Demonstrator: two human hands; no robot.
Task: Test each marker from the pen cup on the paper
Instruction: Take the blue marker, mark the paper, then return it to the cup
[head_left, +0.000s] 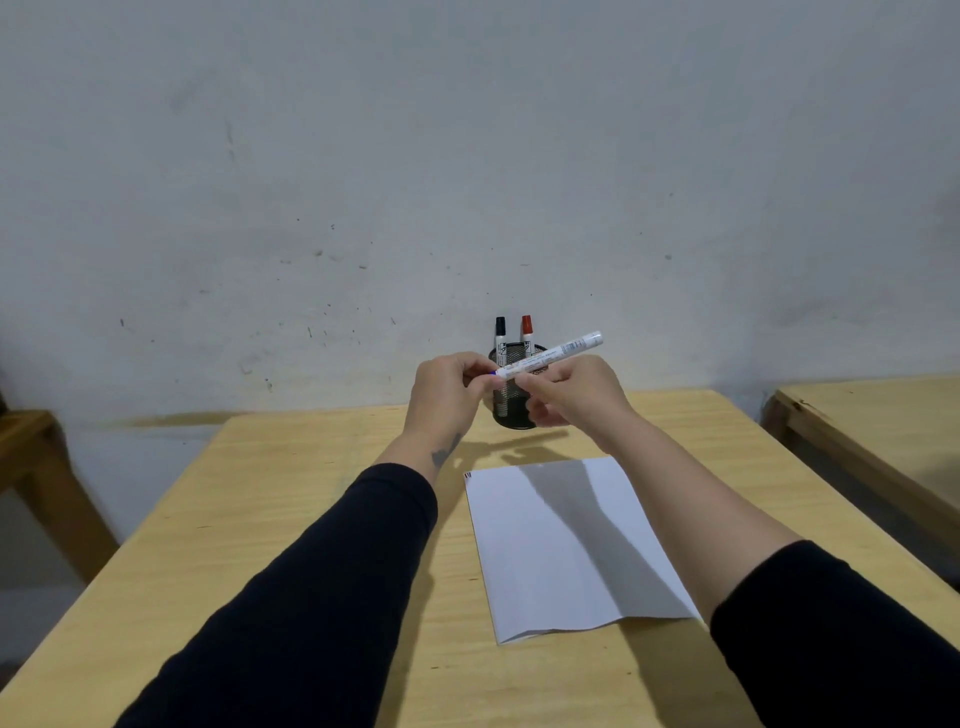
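Note:
A white-barrelled marker (558, 355) is held slantwise above the table, in front of the black mesh pen cup (511, 410). My right hand (574, 395) grips its barrel. My left hand (449, 397) pinches its lower end, where a bit of blue shows; the cap itself is hidden by the fingers. In the cup stand a black-capped marker (500, 335) and a red-capped marker (527, 332). The white paper (566, 545) lies flat on the table below my hands, with small marks at its top left corner.
The light wooden table (311, 519) ends at a grey wall just behind the cup. A second wooden table (872, 415) stands to the right, across a gap. Part of a wooden bench or stool (36, 467) is at the left.

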